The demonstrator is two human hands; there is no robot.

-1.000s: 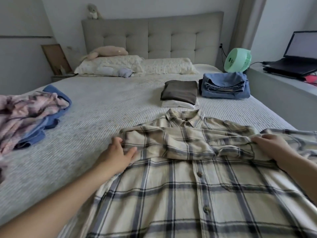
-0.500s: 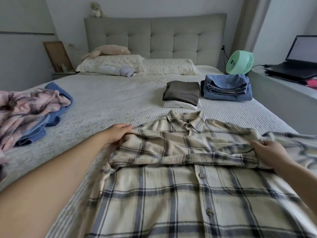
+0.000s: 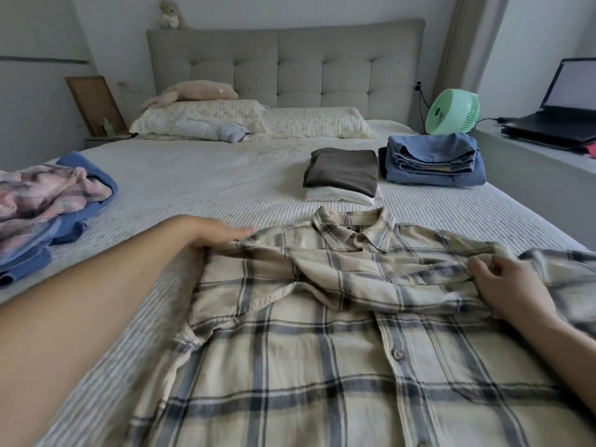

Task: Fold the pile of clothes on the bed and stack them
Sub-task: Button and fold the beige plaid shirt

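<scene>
An unfolded heap [image 3: 45, 201] waited at the bed's [image 3: 193, 182] left. The left hand [image 3: 213, 235], fingers straight, pressed the plaid shirt's [image 3: 290, 333] shoulder; the right hand [image 3: 512, 285] pinched its far sleeve. Best keep the folded sleeve flat, edges squared.

a home bedroom: bed [image 3: 225, 175], tufted headboard [image 3: 290, 66], pillows [image 3: 316, 122].

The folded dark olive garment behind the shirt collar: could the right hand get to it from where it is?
Probably yes. The right hand grips the plaid shirt at its shoulder; bare bedspread and the collar lie between it and the dark olive garment. It must let go and stretch forward.
</scene>
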